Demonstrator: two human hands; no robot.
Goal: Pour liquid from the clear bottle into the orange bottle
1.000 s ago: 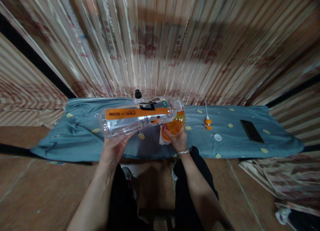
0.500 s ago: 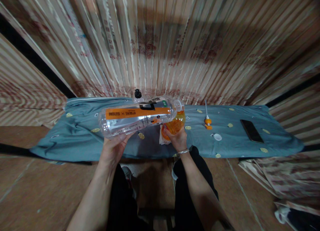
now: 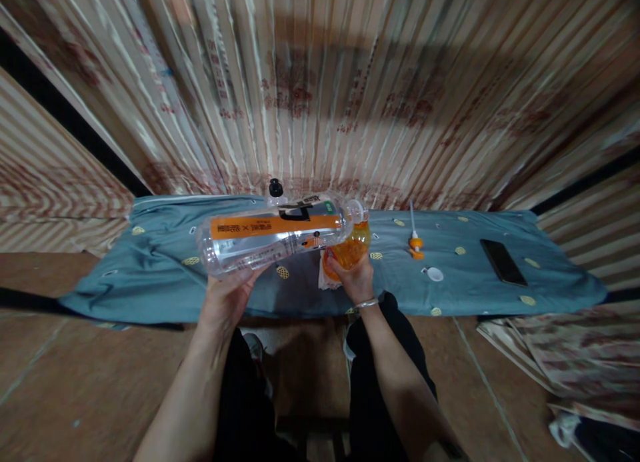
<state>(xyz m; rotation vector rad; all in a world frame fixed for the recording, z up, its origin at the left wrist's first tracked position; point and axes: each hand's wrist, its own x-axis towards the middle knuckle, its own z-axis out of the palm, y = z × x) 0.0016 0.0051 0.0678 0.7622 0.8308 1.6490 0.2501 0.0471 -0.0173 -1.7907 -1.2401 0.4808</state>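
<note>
The clear bottle (image 3: 275,239), tipped nearly level over the cloth-covered table (image 3: 160,275), hides most fingers of the left hand (image 3: 231,292) gripping it. Its mouth overlaps the top of the amber bottle (image 3: 359,243); whether they touch, we cannot tell. The right hand (image 3: 356,277) is wrapped round the amber bottle, whose base we cannot make out; a pale wad (image 3: 327,281) shows partly below. We count two bottles gripped, one half-hidden black-topped container (image 3: 275,188), one pump (image 3: 416,244), one white disc (image 3: 435,274), one phone (image 3: 503,262).
</note>
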